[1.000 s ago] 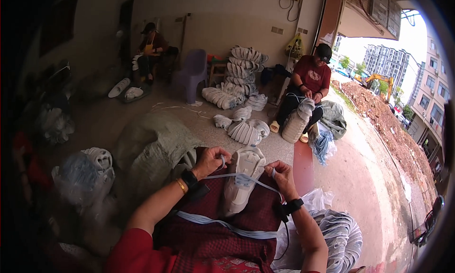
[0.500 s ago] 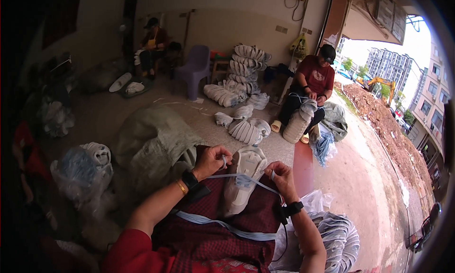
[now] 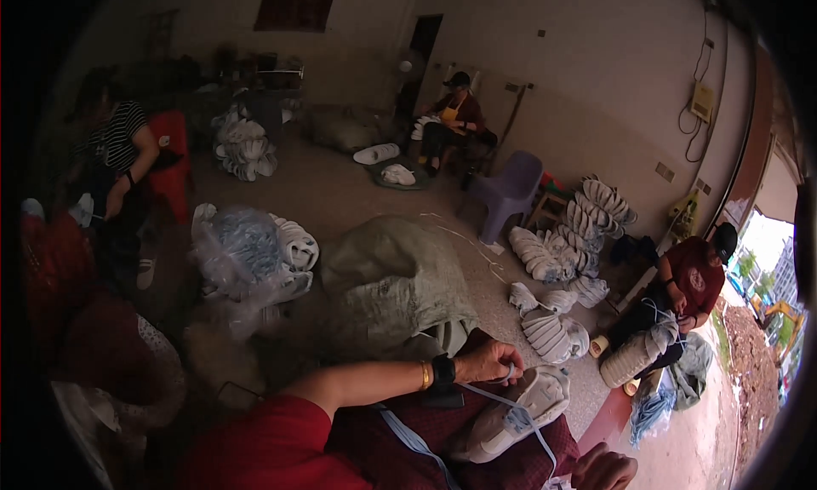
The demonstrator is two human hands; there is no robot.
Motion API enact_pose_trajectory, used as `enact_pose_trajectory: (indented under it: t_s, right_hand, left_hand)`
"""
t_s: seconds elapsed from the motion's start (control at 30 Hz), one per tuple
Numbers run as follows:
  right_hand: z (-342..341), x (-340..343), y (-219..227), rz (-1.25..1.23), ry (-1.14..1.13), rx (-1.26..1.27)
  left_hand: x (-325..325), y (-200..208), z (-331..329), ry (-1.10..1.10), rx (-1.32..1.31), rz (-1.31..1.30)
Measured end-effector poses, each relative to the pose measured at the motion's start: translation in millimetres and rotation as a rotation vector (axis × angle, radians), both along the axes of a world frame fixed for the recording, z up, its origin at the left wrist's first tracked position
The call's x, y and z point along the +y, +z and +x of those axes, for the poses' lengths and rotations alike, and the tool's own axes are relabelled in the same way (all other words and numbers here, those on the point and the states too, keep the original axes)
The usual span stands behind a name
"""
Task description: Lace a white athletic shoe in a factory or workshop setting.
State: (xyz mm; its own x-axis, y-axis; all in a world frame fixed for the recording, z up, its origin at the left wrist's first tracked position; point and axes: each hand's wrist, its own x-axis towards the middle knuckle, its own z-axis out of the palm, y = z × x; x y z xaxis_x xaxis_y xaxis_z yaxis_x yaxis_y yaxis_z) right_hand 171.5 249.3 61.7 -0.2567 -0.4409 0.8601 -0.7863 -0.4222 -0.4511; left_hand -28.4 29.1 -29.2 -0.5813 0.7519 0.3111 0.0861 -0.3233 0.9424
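On my dark red checked lap lies a pale shoe (image 3: 489, 430), its opening at the upper right and a light blue shoelace (image 3: 532, 422) crossing over its tongue. My left hand (image 3: 489, 362) is closed in a pinch on one end of that lace, just left of the shoe's opening. Cut off by the lower edge, my right hand (image 3: 604, 471) has its fingers curled, and the lace's other end runs down to it. A bundle of light blue laces (image 3: 417, 443) is draped across my lap beside the shoe.
A big grey-green sack (image 3: 387, 277) stands ahead of my lap. Left of it are plastic-wrapped shoe parts (image 3: 247, 252). Stacked shoe uppers (image 3: 553, 332) and a purple chair (image 3: 506, 192) are farther off. People sit working at right (image 3: 689, 277), back (image 3: 455, 115) and left (image 3: 128, 149).
The view has swung left, so the scene sits farther right and a person at left has appeared. My right hand has shifted to the lower edge; the lace still crosses the shoe.
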Motion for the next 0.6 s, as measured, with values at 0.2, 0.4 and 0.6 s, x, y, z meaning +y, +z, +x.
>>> enact_pose_trajectory:
  t_s: [0.2, 0.4, 0.6]
  right_hand:
    - [58.5, -129.7, 69.8, -0.023, -0.186, -0.411]
    - [51.1, -149.3, 81.5, -0.061, -0.094, -0.343]
    - [45.2, -151.3, 99.6, -0.11, -0.127, -0.358]
  left_hand:
    - [-21.7, -12.0, 10.7, 0.087, 0.023, -0.041]
    - [-18.8, 0.3, 14.5, 0.082, 0.078, -0.04]
    - [-18.4, -4.7, 9.2, 0.088, 0.077, -0.074]
